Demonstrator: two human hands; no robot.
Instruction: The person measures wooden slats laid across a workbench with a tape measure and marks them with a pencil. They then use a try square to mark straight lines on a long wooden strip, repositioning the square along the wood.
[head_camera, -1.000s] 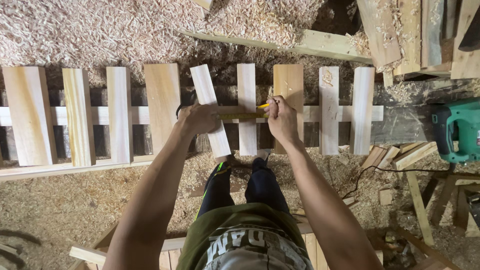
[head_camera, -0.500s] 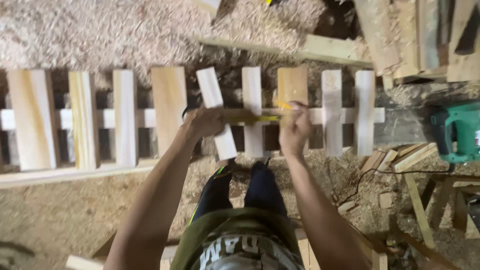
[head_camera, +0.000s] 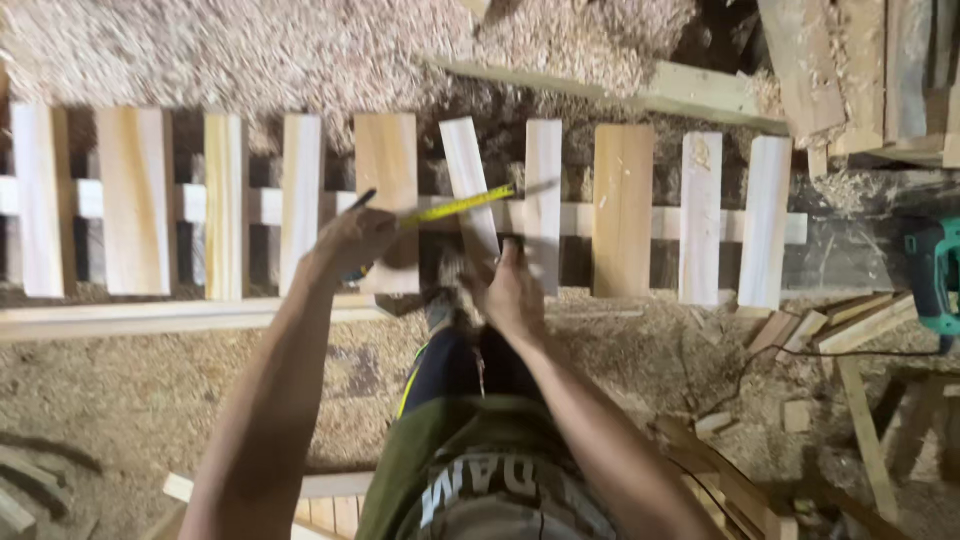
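Observation:
A row of pale wooden slats (head_camera: 624, 210) lies across horizontal rails on a sawdust floor. One narrow slat (head_camera: 468, 185) sits tilted among them. My left hand (head_camera: 355, 240) grips a tape measure, and its yellow blade (head_camera: 460, 205) runs out to the right over the tilted slat. My right hand (head_camera: 512, 295) rests at the lower end of the tilted slat, fingers curled on or beside it; blur hides whether it holds anything. My legs stand just below the slats.
A green power tool (head_camera: 935, 275) with a black cable lies at the right edge. Loose offcuts (head_camera: 850, 330) and boards (head_camera: 810, 60) pile at the right and top right. A long plank (head_camera: 150, 318) runs along the slats' lower ends. Wood shavings (head_camera: 200, 50) cover the far ground.
The view has shifted, so the slats sit further right. My right hand left the tape's end and dropped to the tilted slat's lower end. The yellow blade is now extended and slanted.

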